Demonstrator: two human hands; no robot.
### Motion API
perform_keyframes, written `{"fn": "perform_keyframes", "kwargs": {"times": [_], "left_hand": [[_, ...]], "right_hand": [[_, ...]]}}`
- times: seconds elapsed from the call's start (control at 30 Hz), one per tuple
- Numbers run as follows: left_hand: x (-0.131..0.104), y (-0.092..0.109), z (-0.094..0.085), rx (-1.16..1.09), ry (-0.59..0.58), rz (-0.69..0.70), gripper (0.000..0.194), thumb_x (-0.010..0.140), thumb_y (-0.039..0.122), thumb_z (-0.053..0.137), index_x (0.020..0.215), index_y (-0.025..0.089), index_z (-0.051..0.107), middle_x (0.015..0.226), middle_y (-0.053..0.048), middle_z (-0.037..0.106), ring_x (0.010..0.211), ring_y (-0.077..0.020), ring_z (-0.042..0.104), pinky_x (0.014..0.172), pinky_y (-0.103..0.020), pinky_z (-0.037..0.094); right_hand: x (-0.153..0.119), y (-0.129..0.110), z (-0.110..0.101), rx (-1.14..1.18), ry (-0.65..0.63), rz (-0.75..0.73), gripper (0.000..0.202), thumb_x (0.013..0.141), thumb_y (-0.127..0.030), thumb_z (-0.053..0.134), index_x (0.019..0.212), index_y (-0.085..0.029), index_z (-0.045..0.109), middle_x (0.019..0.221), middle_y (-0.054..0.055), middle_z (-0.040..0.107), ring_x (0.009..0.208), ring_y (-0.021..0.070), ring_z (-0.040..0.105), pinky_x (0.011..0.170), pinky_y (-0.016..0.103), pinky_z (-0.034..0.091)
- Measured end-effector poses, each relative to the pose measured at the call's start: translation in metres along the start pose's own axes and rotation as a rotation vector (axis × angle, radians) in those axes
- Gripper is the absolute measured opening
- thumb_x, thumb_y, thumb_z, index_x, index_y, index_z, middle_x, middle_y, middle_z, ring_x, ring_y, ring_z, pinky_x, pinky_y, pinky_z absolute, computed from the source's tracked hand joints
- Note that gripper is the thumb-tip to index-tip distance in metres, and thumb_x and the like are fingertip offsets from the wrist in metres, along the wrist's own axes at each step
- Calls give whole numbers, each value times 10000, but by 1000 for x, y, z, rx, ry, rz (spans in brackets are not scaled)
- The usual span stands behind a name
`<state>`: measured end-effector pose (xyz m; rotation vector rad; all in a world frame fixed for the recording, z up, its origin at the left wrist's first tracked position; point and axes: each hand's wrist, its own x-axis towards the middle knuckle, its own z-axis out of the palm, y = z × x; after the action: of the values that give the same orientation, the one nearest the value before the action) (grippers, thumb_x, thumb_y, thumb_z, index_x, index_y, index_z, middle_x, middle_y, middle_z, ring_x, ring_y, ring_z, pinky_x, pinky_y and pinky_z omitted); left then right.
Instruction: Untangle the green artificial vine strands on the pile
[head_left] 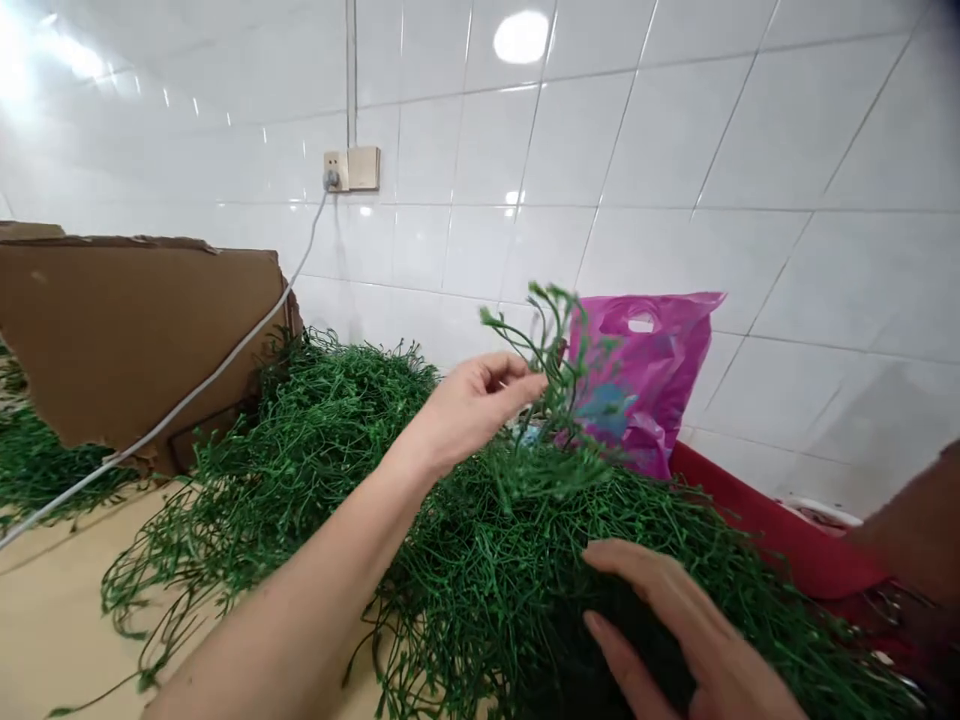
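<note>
My left hand is raised above a big heap of green artificial stems, its thumb and fingers pinched on a small bunch of green stems with budded tips. Parts of that bunch are blurred. Lower right, my right hand hovers over the heap with thumb and fingers apart and nothing between them. A dark shadow lies on the stems beneath it.
A purple plastic bag leans against the white tiled wall. Behind the heap at right is a red container. At left stands a brown cardboard box, crossed by a grey cable from a wall socket. The tabletop is yellowish.
</note>
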<state>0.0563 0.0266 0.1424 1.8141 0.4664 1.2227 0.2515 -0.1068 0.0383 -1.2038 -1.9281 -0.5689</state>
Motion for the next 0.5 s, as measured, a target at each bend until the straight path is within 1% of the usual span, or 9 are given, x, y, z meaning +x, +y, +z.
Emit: {"fn": "perform_keyframes", "kwargs": {"times": [0.03, 0.1, 0.13, 0.17, 0.23, 0.3, 0.37, 0.43, 0.5], "left_hand": [[-1, 0, 3, -5, -55, -37, 201, 878, 310, 624, 746, 182, 542, 676, 46, 438, 619, -100, 369, 599, -254, 320], [-3, 0, 5, 7, -147, -93, 206, 879, 315, 631, 751, 177, 548, 685, 50, 427, 631, -100, 358, 607, -259, 303], [-4, 1, 5, 16, -188, -109, 203, 882, 325, 632, 766, 175, 559, 698, 49, 436, 646, -101, 365, 619, -261, 306], [-4, 1, 5, 27, -226, -116, 200, 885, 335, 634, 785, 173, 571, 713, 46, 449, 666, -104, 379, 636, -262, 313], [-5, 1, 4, 60, -275, -112, 205, 888, 356, 638, 814, 171, 592, 741, 41, 473, 698, -107, 398, 665, -264, 324], [-5, 0, 3, 86, -286, -103, 216, 886, 372, 643, 822, 170, 602, 752, 38, 488, 712, -108, 410, 679, -264, 332], [-4, -1, 2, 106, -289, -118, 239, 884, 395, 644, 820, 168, 605, 744, 36, 495, 705, -109, 416, 673, -264, 336], [-3, -4, 2, 123, -308, -152, 269, 875, 423, 655, 818, 166, 601, 726, 37, 498, 687, -109, 416, 652, -261, 335], [-2, -7, 3, 123, -326, -170, 286, 876, 444, 653, 829, 167, 599, 724, 35, 512, 676, -108, 420, 635, -258, 331]], "right_hand": [[16, 0, -12, 12, 22, 48, 193, 965, -383, 521, 1076, -263, 623, 942, 36, 768, 787, 181, 758, 643, 250, 612], [47, 0, -37, 0, 32, 229, 197, 905, -454, 588, 937, -270, 650, 774, 12, 754, 599, 180, 716, 477, 253, 549], [61, -1, -48, -39, -3, 401, 194, 874, -460, 621, 902, -271, 661, 774, 14, 755, 572, 185, 701, 456, 265, 526], [73, -2, -58, -43, -17, 507, 218, 839, -482, 640, 883, -270, 673, 755, 17, 752, 516, 184, 671, 412, 275, 486], [90, -4, -68, -32, -5, 628, 276, 803, -532, 647, 887, -273, 691, 766, 26, 754, 547, 201, 677, 439, 290, 478], [98, -5, -66, 32, 38, 656, 331, 786, -558, 647, 940, -269, 698, 823, 45, 759, 657, 227, 704, 537, 313, 520], [99, -3, -58, 119, 59, 655, 374, 787, -553, 646, 1017, -261, 688, 904, 61, 755, 784, 244, 711, 664, 341, 553], [96, 2, -48, 182, 32, 657, 401, 804, -549, 630, 1077, -259, 670, 957, 64, 744, 863, 247, 697, 748, 359, 556], [92, 6, -43, 197, -29, 671, 407, 846, -574, 577, 1103, -269, 660, 974, 58, 735, 900, 248, 683, 761, 363, 546]]}}
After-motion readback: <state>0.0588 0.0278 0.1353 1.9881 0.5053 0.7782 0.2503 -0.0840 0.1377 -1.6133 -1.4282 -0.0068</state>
